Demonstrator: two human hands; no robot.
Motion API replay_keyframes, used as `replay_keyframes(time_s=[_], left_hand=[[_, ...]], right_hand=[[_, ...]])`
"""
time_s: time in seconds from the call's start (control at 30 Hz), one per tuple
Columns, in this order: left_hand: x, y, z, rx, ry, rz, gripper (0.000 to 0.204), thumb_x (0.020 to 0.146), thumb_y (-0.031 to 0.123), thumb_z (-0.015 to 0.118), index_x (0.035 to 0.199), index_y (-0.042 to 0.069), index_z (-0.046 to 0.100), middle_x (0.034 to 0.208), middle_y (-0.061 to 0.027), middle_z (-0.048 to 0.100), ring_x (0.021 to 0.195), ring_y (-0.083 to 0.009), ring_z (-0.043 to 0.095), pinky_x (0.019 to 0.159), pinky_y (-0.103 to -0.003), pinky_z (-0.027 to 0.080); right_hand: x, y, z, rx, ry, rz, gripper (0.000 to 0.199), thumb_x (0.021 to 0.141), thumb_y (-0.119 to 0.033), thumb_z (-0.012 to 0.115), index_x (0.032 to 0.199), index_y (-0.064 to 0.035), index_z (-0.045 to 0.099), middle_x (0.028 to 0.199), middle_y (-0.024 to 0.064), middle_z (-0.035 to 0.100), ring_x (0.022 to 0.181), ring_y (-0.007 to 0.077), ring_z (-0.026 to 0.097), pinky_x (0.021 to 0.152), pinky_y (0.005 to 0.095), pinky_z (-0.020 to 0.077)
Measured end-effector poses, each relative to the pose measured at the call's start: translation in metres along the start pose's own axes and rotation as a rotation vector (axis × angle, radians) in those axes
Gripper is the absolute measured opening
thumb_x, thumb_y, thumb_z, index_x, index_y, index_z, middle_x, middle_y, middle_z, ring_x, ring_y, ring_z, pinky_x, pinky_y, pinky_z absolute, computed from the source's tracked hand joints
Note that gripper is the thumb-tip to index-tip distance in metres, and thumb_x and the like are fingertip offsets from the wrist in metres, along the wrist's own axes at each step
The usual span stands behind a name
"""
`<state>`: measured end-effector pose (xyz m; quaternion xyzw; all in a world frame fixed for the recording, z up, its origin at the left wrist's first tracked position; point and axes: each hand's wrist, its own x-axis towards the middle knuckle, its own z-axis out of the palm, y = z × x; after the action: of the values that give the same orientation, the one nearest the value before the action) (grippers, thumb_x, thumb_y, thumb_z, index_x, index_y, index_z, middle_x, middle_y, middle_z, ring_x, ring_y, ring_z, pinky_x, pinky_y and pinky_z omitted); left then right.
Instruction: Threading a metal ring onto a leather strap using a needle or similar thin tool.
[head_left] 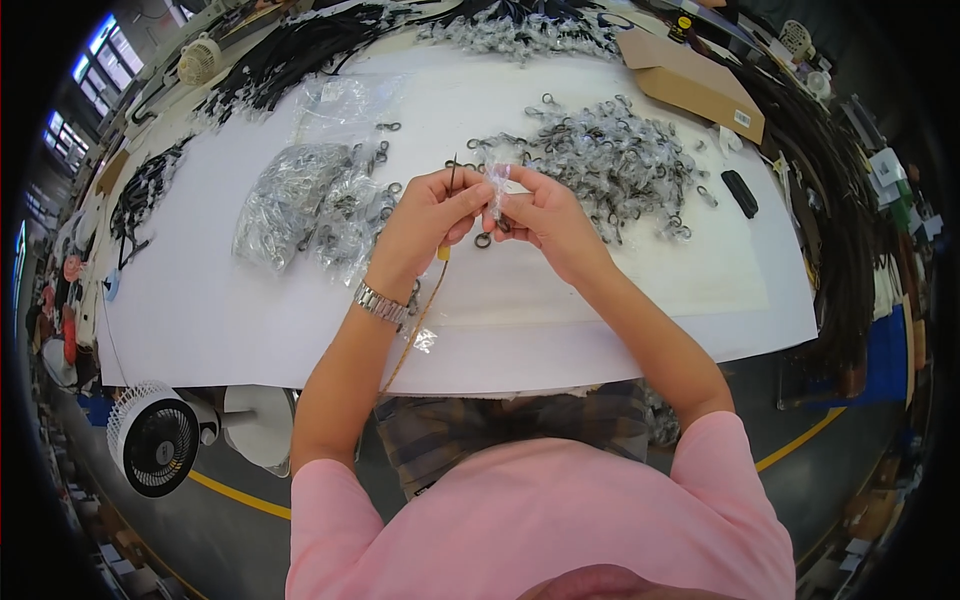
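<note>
Both my hands meet over the middle of the white table [600, 290], fingertips close together. Closed in a pinch, my left hand [435, 215] has a thin dark pointed tool [453, 172] sticking up from it. Below that hand hangs a yellow piece [443, 253] with a tan cord [415, 325] running toward the table's near edge. My right hand [548, 215] pinches a small clear plastic wrapper [498, 180]; a dark metal ring [483, 240] shows just under the fingers. Whether the ring belongs to the wrapped piece, I cannot tell.
Beyond my right hand lies a heap of plastic-wrapped metal hooks [610, 160]. Clear bags [290, 200] sit at left. A cardboard box [690, 85], a black object [739, 194] and black straps [300, 50] line the far side. A fan [160, 445] stands at near left.
</note>
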<state>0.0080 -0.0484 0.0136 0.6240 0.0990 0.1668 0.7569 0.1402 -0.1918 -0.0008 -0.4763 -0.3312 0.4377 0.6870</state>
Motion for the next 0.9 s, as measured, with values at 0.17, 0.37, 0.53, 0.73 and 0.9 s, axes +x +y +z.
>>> replay_keyframes(time_s=[0.17,0.37,0.53,0.73,0.9], left_hand=[[0.001,-0.004,0.0,0.067,0.091,0.003,0.016,0.097,0.015,0.071,0.096,0.0,0.067,0.074,-0.0009,0.066,0.053,-0.0012,0.044,0.046,-0.019,0.029],[0.002,-0.009,0.006,0.097,0.168,0.037,0.018,0.096,0.016,0.072,0.095,-0.001,0.066,0.075,-0.0002,0.065,0.051,-0.0012,0.043,0.044,-0.02,0.028],[-0.002,-0.003,0.013,0.107,0.173,0.02,0.02,0.099,0.021,0.069,0.095,0.001,0.066,0.078,0.0007,0.062,0.051,-0.0007,0.04,0.045,-0.019,0.028],[-0.002,-0.009,0.022,0.193,0.159,-0.055,0.024,0.099,0.025,0.069,0.1,0.001,0.069,0.079,-0.0008,0.068,0.051,-0.0006,0.04,0.045,-0.019,0.028],[-0.004,-0.023,0.049,0.166,0.017,-0.085,0.021,0.099,0.02,0.069,0.106,0.001,0.071,0.087,-0.004,0.074,0.052,-0.0002,0.041,0.046,-0.019,0.028]], right_hand=[[0.002,-0.002,-0.002,-0.072,0.018,0.05,0.039,0.102,-0.011,0.059,0.137,0.0054,0.054,0.09,0.0087,0.072,0.078,0.0118,0.067,0.074,0.0261,0.0558],[0.001,-0.003,-0.002,-0.239,0.024,-0.076,0.035,0.104,-0.011,0.055,0.135,0.0056,0.056,0.088,0.0044,0.068,0.069,0.0076,0.056,0.063,0.0229,0.047],[0.006,0.002,-0.007,-0.188,0.083,-0.087,0.032,0.104,-0.011,0.056,0.131,0.004,0.059,0.087,0.0032,0.067,0.067,0.0062,0.053,0.06,0.0213,0.0425],[0.007,0.0,-0.006,-0.037,0.328,-0.289,0.026,0.102,-0.009,0.058,0.125,0.0037,0.061,0.087,0.0041,0.068,0.07,0.0058,0.056,0.064,0.02,0.0461],[0.008,0.007,0.001,0.052,0.386,-0.294,0.023,0.102,-0.01,0.058,0.122,0.002,0.063,0.09,0.0038,0.069,0.071,0.0044,0.057,0.061,0.0187,0.0456]])
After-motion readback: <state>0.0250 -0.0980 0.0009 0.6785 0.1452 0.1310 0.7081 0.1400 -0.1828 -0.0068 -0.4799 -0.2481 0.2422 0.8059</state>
